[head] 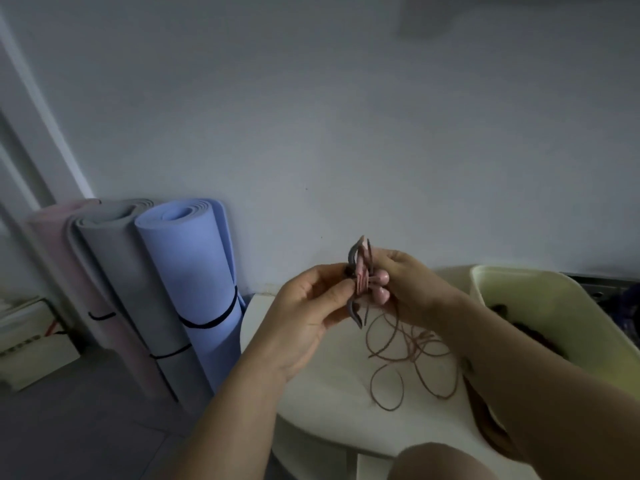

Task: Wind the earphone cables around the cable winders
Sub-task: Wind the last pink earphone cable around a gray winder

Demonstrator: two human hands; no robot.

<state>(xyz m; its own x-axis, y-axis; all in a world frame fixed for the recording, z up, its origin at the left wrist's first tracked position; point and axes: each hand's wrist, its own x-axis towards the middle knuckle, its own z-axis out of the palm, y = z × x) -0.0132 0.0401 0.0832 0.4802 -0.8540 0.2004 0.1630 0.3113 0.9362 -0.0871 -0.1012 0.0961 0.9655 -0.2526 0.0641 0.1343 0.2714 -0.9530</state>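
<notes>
Forearms raised, converging; left grip (pixel 308 306) fingers curled, pinching; right grip (pixel 412 289) likewise, close opposite.

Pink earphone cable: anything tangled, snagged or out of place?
The thin pink earphone cable hangs from the grey plastic winder in loose, overlapping loops over the white table; nothing looks damaged.

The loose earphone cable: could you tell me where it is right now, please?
In the head view, the earphone cable lies looped on the white table, right of centre, just below the right hand and left of the cream tub.
</notes>
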